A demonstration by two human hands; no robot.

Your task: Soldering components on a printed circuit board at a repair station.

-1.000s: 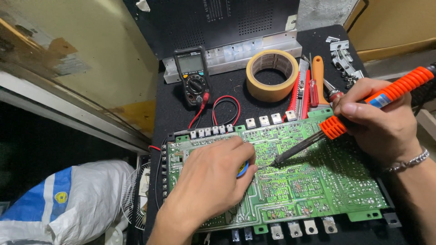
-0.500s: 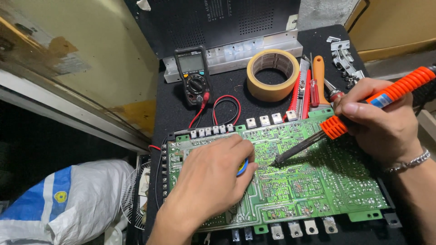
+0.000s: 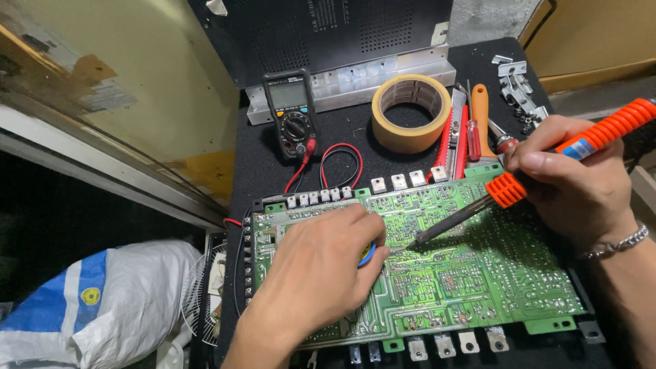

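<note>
A green circuit board lies solder-side up on a black surface in the head view. My right hand grips an orange soldering iron whose dark tip touches the board near its middle. My left hand rests on the board's left half, fingers closed around a small blue and yellow spool, mostly hidden under the fingers, close to the iron's tip.
A black multimeter with red and black leads sits behind the board. A roll of tan tape, several hand tools and metal brackets lie at the back right. A white and blue sack sits at the lower left.
</note>
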